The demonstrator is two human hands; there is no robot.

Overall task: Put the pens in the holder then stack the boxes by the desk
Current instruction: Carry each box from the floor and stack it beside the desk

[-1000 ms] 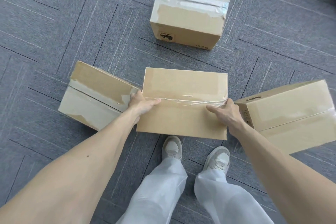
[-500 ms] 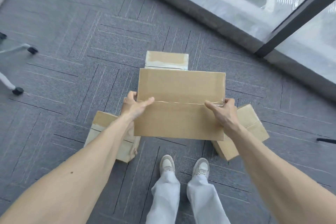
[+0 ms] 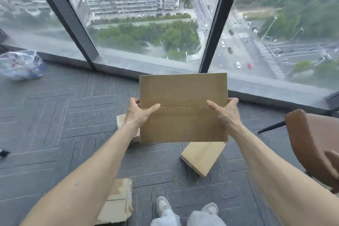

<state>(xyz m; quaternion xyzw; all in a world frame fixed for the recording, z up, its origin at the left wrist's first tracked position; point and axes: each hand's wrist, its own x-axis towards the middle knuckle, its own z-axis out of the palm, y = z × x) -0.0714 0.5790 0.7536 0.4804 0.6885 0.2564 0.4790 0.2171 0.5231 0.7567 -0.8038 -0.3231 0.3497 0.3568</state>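
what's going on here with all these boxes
A person holds a cardboard box up off the floor, left hand gripping its left edge and right hand its right edge, facing a big window. Three others lie apart on the carpet: a box to the lower right, a box partly hidden behind the left hand, and a worn box near the left foot. Nothing is stacked yet, and no desk shows.

Both forearms were bare behind the left hand and right hand. Below the hands, loose white trousers fell over off-white sneakers with rounded toes.
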